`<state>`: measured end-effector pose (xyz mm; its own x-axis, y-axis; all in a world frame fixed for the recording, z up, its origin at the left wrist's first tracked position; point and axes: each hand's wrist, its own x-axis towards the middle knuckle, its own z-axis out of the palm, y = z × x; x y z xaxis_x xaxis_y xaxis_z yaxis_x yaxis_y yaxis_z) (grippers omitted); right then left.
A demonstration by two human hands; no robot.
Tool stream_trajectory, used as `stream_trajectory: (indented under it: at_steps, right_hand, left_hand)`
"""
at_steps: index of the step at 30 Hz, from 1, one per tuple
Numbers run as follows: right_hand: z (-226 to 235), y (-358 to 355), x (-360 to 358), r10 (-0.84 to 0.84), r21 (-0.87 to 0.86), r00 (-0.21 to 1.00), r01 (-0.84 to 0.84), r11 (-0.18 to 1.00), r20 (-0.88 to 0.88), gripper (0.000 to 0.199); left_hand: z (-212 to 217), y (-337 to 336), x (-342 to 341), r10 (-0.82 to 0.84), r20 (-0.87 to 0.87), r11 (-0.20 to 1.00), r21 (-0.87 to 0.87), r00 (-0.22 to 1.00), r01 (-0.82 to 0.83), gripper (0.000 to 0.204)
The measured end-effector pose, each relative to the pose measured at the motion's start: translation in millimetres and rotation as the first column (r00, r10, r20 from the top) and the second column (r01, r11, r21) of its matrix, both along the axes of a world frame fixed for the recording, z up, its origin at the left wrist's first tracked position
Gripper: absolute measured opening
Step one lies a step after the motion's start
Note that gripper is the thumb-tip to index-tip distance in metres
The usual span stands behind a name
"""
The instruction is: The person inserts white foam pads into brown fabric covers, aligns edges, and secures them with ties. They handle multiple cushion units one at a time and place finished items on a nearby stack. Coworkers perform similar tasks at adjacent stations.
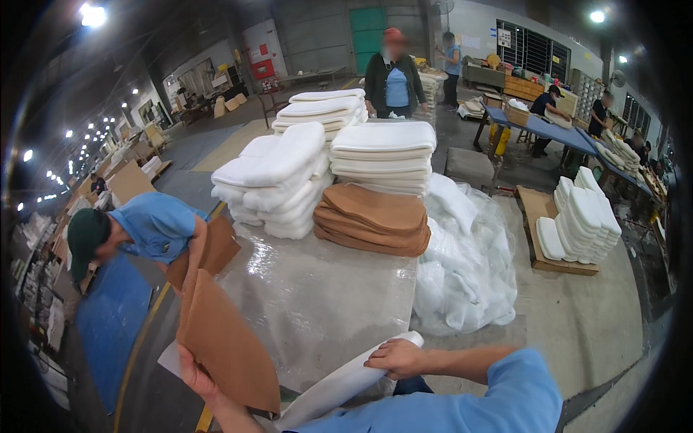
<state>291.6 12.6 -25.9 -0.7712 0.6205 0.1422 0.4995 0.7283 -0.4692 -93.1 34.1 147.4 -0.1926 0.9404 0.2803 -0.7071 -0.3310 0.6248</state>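
Two pieces in hand at the near end of the work table [317,292]: brown panel [227,346] raised and tilted at lower left, white sheet [336,386] slanting across lower centre. Panel gripped along its lower left edge by the left hand [198,377]. Sheet held near its upper right end in the closed right hand [395,359]. White strip [170,361] just visible behind the panel; impossible to tell whether part of the same sheet.

Stage, judged from present positions only: one brown panel already apart from the brown stack [372,220] and up in hand, many others left in the stack; one white sheet likewise in hand. No join between panel and sheet visible; overall share finished impossible to tell.

Just beyond the panel, at left: co-worker in blue shirt and dark green cap [148,227], bent forward, one arm reaching down near the panel's upper end; contact unclear. Behind the brown stack: three piles of white pads [382,155], folded and layered. Right of the stack: clear plastic bundle [465,260] with white contents. Farther right, on the floor: more white pads on a cardboard sheet [559,265]. Beyond the far end: standing person in dark jacket [395,83].
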Motion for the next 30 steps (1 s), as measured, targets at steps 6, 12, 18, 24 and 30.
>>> stream_trajectory:
  at_steps: [6,12,18,24,30]
  right_hand:
    - [-5.6,-5.5,-8.6,-0.023,-0.016,0.994,0.025,1.0,0.11,0.058]
    - [-15.3,-6.6,-5.2,-0.06,-0.082,0.977,0.078,0.994,0.204,0.066]
    - [28.1,6.2,-8.3,0.147,-0.276,0.962,-0.08,0.958,0.231,0.079]
    - [75.8,99.2,41.7,-0.451,-0.557,0.697,0.089,0.826,-0.557,0.091]
    - [66.8,129.1,8.9,-0.535,-0.65,0.37,-0.471,0.597,-0.76,0.052]
  left_hand:
    - [-4.0,1.7,-2.7,-0.038,-0.059,0.999,0.008,0.998,0.039,0.05]
    - [-3.7,16.5,11.8,-0.124,-0.117,0.988,0.078,0.985,0.134,0.059]
    - [2.4,6.6,39.9,-0.207,-0.176,0.974,-0.128,0.962,0.186,0.057]
    - [22.8,9.6,113.3,-0.794,-0.246,0.607,-0.347,0.555,0.715,0.033]
    - [-25.6,-1.3,106.6,-0.813,-0.188,0.581,-0.216,0.551,0.784,0.05]
